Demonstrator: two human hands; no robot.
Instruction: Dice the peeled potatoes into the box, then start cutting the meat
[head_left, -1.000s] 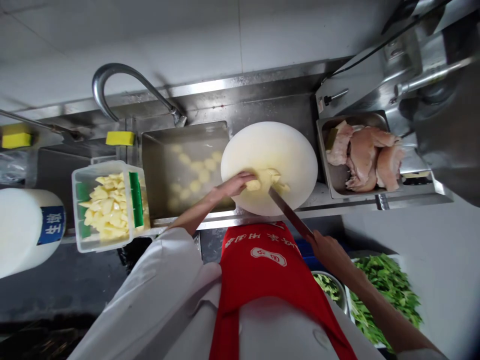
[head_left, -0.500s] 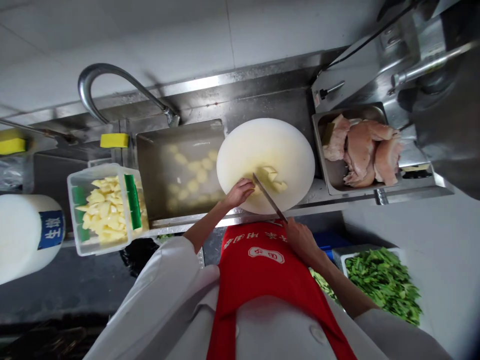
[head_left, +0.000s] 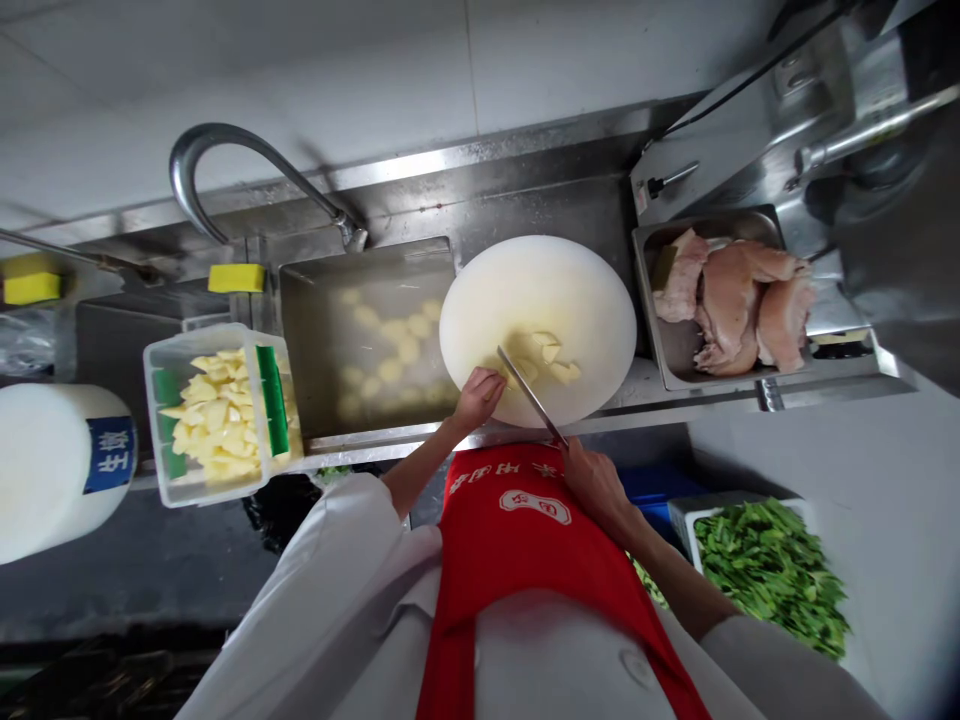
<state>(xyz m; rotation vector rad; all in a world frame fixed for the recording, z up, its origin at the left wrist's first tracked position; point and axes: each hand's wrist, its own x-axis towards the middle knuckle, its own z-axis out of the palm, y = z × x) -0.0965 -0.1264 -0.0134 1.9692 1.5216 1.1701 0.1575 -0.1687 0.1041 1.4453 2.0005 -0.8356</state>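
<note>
A round white cutting board lies beside the sink. My right hand is wrapped round the handle of a knife, whose blade slants up and left over the board. My left hand is at the board's lower left edge, its fingers bent together close to the blade; what they hold, if anything, is too small to make out. Pale yellow potato pieces lie on the board right of the blade, and another piece is beside the blade.
Peeled potatoes sit in the water of the sink, under a curved faucet. Left stands a clear bin of cut pieces. A metal tray of raw meat is at right. Leafy greens fill a crate below.
The blade has shifted slightly left relative to the board, and a cut piece now shows beside it. My left hand has drawn back a little from the blade. The whole view has moved slightly.
</note>
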